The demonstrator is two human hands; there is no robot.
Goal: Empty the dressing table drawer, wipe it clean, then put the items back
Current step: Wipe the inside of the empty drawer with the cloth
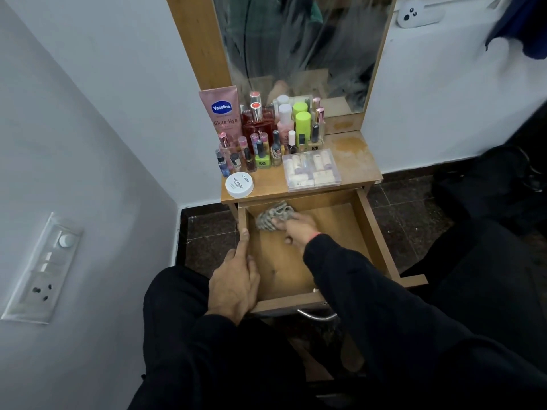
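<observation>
The wooden drawer of the dressing table stands pulled out, its floor bare apart from a crumpled grey cloth at the far left corner. My right hand grips that cloth against the drawer floor. My left hand lies along the drawer's left wall, fingers stretched over the rim. On the tabletop stand a pink lotion tube, several nail polish and perfume bottles, a white round tub and a clear plastic box.
A mirror rises behind the tabletop. A grey wall with a switch panel is close on the left. Dark tiled floor surrounds the table. The drawer's metal handle faces my knees.
</observation>
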